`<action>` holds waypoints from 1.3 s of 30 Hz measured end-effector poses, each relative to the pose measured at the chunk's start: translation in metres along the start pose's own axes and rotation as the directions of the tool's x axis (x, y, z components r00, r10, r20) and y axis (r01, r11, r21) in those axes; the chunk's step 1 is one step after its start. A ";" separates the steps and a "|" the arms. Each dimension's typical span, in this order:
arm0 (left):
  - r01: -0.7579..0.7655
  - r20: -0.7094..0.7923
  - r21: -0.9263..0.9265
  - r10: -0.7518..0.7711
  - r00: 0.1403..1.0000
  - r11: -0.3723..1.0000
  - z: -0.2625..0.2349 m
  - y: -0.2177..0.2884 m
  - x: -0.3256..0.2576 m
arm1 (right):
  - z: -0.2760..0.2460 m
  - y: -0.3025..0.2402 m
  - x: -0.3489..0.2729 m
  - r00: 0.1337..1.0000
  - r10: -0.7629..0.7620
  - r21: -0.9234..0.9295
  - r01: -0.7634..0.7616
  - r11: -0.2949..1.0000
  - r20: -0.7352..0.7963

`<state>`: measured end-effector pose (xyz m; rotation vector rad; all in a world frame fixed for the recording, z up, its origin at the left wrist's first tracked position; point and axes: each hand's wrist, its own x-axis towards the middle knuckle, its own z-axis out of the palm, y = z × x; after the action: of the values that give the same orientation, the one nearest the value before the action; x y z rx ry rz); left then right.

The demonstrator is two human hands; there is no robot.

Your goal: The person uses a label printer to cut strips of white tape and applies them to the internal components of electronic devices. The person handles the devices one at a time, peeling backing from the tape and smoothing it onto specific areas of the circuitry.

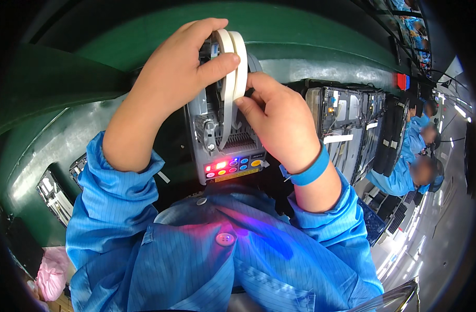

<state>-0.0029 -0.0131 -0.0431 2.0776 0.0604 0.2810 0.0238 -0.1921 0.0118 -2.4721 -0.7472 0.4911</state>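
Observation:
In front of me stands a grey electric tape dispenser (230, 162) with a lit red display and coloured buttons. Two narrow white tape rolls (241, 60) sit upright side by side at its far end. My left hand (183, 67) curves over the rolls from the left, its thumb against their near face. From the right, my right hand (279, 114) pinches the edge of the white tape between thumb and forefinger. A strip of tape (228, 125) hangs down toward the dispenser's toothed rollers. My fingers partly hide the roll holder.
Flat dark electronic panels (339, 119) lie in a row to the right. More panel parts (54, 195) are at the left on the green surface. A red and blue box (402, 81) stands at the far right. Co-workers in blue (404, 171) sit farther along the right.

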 end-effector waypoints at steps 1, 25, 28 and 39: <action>0.042 0.007 -0.021 -0.042 0.999 0.999 0.000 0.000 0.000 | 0.000 -0.001 0.000 1.000 0.004 0.000 -0.004 1.000 0.008; -0.086 -0.069 -0.015 0.085 0.994 0.996 0.004 -0.003 -0.009 | -0.006 -0.005 -0.004 0.993 -0.018 -0.087 0.029 0.996 0.120; 0.047 -0.014 -0.100 -0.049 0.999 0.994 0.003 -0.002 -0.008 | -0.007 -0.005 -0.004 0.992 -0.014 -0.096 0.026 0.995 0.128; -0.015 0.020 -0.061 0.017 1.000 0.998 0.001 0.003 -0.010 | -0.007 -0.004 -0.004 0.992 -0.011 -0.068 0.020 0.997 0.127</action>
<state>-0.0123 -0.0167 -0.0423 2.0209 0.0222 0.2677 0.0225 -0.1938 0.0209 -2.5156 -0.8464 0.6312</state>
